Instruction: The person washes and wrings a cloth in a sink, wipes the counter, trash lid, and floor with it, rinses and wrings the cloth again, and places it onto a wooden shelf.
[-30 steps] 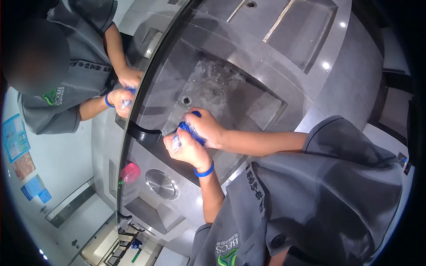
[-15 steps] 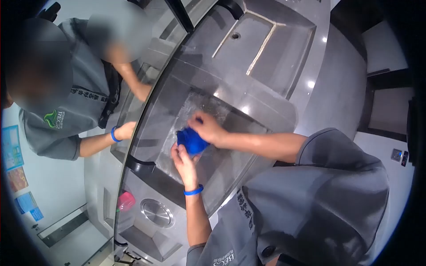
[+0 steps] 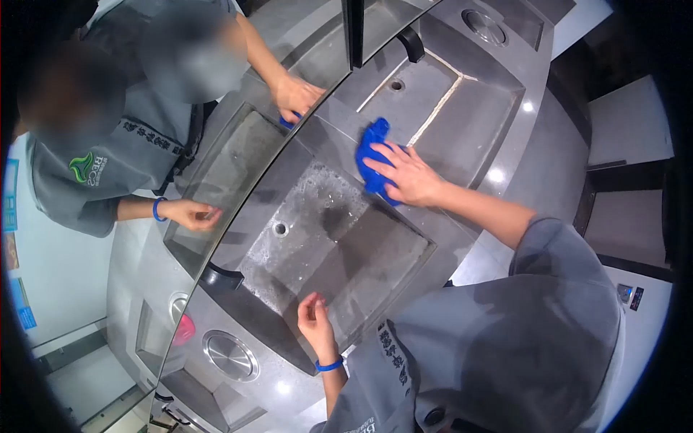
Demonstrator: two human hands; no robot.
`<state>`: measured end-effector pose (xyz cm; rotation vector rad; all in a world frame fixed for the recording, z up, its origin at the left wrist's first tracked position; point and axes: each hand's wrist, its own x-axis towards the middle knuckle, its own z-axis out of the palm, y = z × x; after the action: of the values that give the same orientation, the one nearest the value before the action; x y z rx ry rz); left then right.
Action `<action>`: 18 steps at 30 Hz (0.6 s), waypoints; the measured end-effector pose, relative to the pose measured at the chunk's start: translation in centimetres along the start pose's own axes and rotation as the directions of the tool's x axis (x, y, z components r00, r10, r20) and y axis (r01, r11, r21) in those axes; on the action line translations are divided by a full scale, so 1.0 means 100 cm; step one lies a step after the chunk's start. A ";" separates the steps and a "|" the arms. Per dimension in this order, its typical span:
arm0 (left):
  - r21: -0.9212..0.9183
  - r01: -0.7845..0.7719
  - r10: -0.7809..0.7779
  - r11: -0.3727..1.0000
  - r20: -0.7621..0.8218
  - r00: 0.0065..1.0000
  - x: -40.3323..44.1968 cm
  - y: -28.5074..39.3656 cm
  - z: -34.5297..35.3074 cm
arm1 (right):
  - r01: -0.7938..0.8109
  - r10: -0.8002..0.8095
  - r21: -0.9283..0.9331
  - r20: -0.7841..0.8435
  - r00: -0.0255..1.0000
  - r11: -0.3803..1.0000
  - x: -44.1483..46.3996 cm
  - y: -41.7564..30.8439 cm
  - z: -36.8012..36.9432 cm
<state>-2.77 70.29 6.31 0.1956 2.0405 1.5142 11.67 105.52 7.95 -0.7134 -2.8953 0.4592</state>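
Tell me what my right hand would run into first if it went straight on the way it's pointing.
Your right hand rests on the blue cloth; straight on, it would probably cross the counter and meet the mirror first, though depth along that line is hard to judge.

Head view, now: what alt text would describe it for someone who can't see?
A person's right hand rests, fingers spread, on a blue cloth on the grey counter between a wet sink and another sink. The left hand, with a blue wristband, hangs over the wet sink, fingers loosely curled, and a mirror stands at left.
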 end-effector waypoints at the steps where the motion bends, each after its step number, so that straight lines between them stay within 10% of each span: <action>1: -0.015 0.015 -0.016 1.000 -0.006 1.000 -0.001 0.005 0.007 | 0.016 -0.015 0.027 -0.054 0.998 1.000 0.029 0.006 0.005; 6: -0.034 0.015 -0.017 0.999 -0.058 0.998 -0.017 0.038 0.037 | -0.097 0.101 0.060 -0.065 0.993 0.993 0.201 0.033 0.007; 18: -0.189 -0.161 0.140 0.969 -0.121 0.983 -0.052 -0.036 -0.136 | 0.056 -0.053 0.008 -0.184 0.982 0.998 0.098 -0.084 0.095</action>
<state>-4.97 55.52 7.41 0.1985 1.9770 1.8464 -2.40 100.62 2.10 -0.6365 -2.7291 0.3835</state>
